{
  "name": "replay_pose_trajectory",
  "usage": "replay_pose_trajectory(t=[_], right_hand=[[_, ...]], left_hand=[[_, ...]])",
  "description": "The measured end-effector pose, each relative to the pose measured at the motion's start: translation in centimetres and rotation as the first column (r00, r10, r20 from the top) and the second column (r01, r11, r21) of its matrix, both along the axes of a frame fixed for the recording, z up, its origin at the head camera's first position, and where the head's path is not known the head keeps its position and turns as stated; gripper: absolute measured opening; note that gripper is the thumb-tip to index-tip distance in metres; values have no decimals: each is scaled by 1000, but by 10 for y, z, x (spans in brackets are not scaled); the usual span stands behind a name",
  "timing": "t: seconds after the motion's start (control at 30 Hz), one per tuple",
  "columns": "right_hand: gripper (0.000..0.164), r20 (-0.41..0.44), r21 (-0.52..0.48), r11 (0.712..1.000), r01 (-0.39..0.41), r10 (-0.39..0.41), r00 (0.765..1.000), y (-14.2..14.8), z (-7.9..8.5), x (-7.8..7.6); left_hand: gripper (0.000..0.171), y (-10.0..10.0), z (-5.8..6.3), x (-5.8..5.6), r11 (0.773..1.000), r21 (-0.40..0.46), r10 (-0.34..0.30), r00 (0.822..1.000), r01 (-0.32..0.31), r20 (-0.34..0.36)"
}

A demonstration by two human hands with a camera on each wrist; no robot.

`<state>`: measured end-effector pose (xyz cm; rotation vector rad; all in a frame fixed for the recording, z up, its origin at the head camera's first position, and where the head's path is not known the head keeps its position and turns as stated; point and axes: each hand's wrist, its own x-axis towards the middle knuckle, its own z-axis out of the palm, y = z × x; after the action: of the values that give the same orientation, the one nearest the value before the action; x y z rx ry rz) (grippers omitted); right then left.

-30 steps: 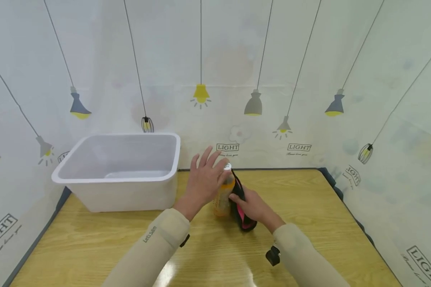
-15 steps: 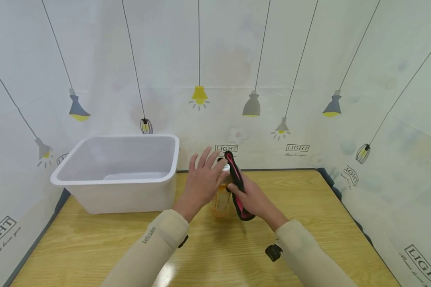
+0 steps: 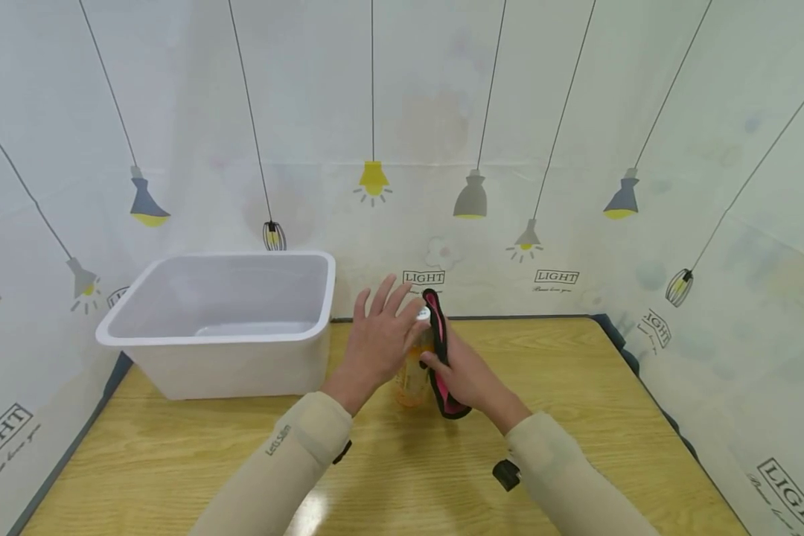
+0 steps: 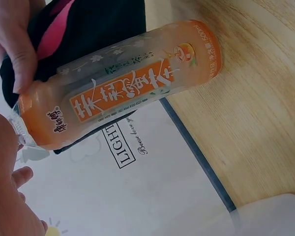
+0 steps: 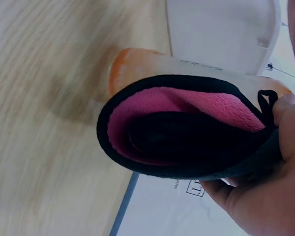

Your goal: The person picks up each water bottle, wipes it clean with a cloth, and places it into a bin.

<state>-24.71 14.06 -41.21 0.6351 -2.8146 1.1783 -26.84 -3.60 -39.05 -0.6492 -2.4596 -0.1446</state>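
A clear-and-orange drink bottle (image 3: 412,383) with a white cap stands upright on the wooden table; its printed label faces the left wrist camera. At its top, my left hand (image 3: 378,342) pinches the cap and neck between thumb and forefinger, the other fingers spread. My right hand (image 3: 469,374) grips a folded cloth (image 3: 437,324), thumb on the near side, holding it along the bottle's right side. In the right wrist view the cloth (image 5: 172,101) curves into a loop, black outside with pink plush within, and a small black hanging loop. The fingers behind it are mostly hidden.
A white plastic tub (image 3: 241,365) stands at the table's back left, close to the left hand. Behind the table (image 3: 563,372) hangs a pale sheet (image 3: 402,97) printed with lamps, and it also closes off both sides.
The right hand has moved the cloth up along the bottle, then slightly down again and closer in; its top end now stands beside the cap. The left hand and bottle have barely moved.
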Motion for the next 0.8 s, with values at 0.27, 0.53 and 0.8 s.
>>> replay_pose_trajectory(t=[0.27,0.53,0.8], right_hand=[[52,71,103,994,39,-46,996,0,-28,2],[70,48,273,960,58,-74,996,0,-61,3],[75,-23,429,900,72,-68,997,4,-81,3]], left_hand=[[38,1,0,-1,1000,1,5,1000,-5,15],[36,1,-1,-1,1000,18,-1,1000,0,22],[37,1,0,0,1000,-12,16,998,-15,54]])
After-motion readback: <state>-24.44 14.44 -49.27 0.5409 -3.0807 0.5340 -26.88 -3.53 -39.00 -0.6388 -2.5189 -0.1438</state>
